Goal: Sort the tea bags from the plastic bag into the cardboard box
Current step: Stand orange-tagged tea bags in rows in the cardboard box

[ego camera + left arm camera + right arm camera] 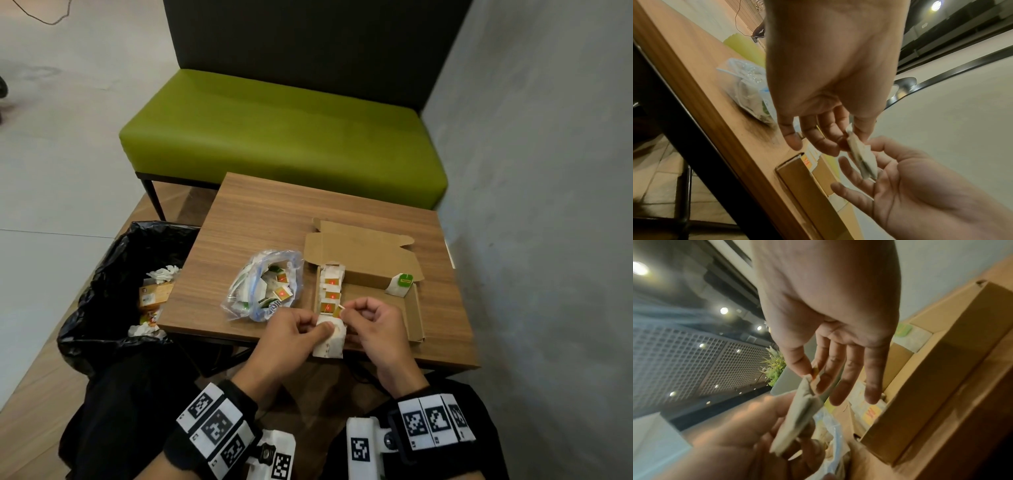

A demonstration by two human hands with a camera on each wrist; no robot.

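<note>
Pinching 1 tea bag (329, 341), both hands (289, 334) (375, 325) hover between plastic bag (263, 286) and cardboard box (371, 274).

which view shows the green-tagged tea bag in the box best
The head view: the green-tagged tea bag lies whole, apart at the cardboard box's far right corner. The right wrist view catches only a blurred green patch behind the hand. The left wrist view doesn't show it.

- Left wristband (214, 431): black cuff bearing three white panels with black square fiducial markers.
- Right wristband (433, 423): same design.
- White camera mounts (363, 445), each marker-tagged.
- Black clothing (120, 411), lower frame.
</note>
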